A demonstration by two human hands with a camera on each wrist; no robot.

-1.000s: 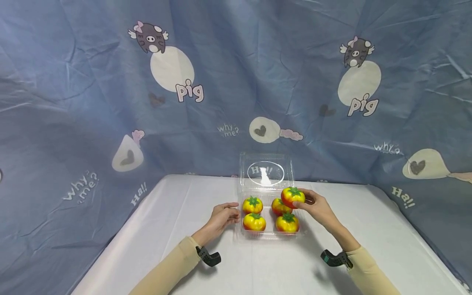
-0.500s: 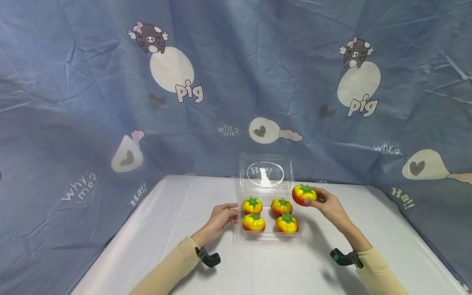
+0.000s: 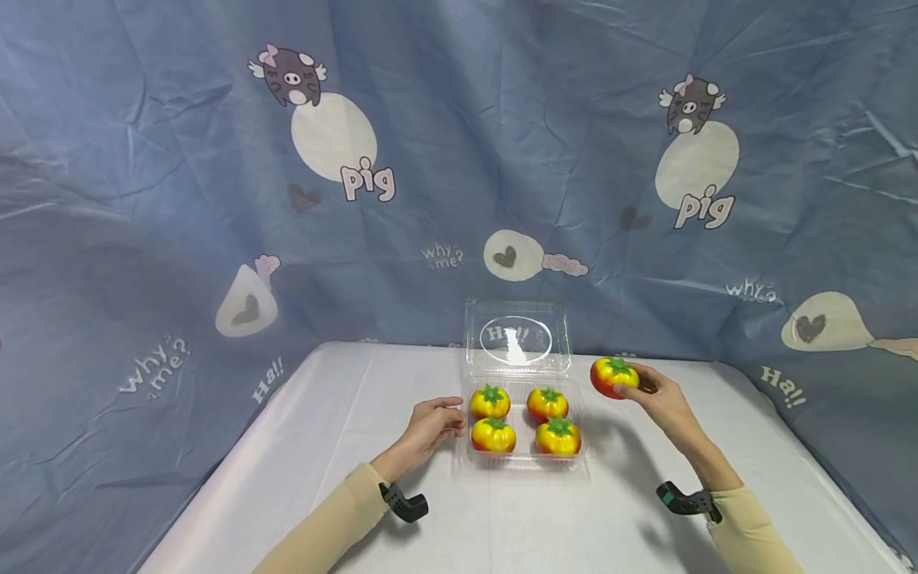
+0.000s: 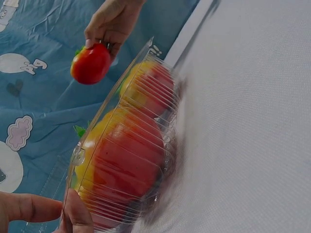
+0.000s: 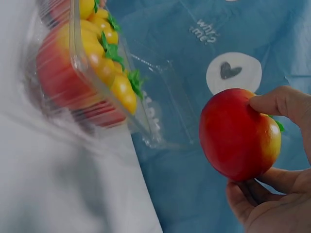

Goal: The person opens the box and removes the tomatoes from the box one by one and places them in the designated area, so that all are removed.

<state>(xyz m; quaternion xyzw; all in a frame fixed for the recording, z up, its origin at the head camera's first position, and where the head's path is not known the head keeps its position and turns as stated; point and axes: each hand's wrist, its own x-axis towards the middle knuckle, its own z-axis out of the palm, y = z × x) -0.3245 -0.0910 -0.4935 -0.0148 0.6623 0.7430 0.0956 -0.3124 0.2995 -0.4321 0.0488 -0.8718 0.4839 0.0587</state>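
Note:
My right hand [image 3: 667,405] holds a red-and-yellow toy tomato [image 3: 614,378] with a green leafy top, raised to the right of a clear plastic clamshell box [image 3: 523,459]. In the right wrist view, the thumb lies on one side of this tomato [image 5: 238,136] and the fingers on the other. Inside the box sit several similar tomatoes, two on the left, such as the front left tomato [image 3: 493,437], and two on the right, such as the front right tomato [image 3: 558,438]. At the box's left side, my left hand [image 3: 430,430] pinches its rim between thumb and finger.
The box's transparent lid [image 3: 516,339] stands raised at the back. A white-covered table [image 3: 516,518] lies beneath everything, with a blue printed curtain [image 3: 430,159] behind its far edge. Each wrist wears a dark band [image 3: 405,504].
The right hand has moved right with the tomato, from above the box's back right corner to beyond its right side. The left hand and the box have stayed in place.

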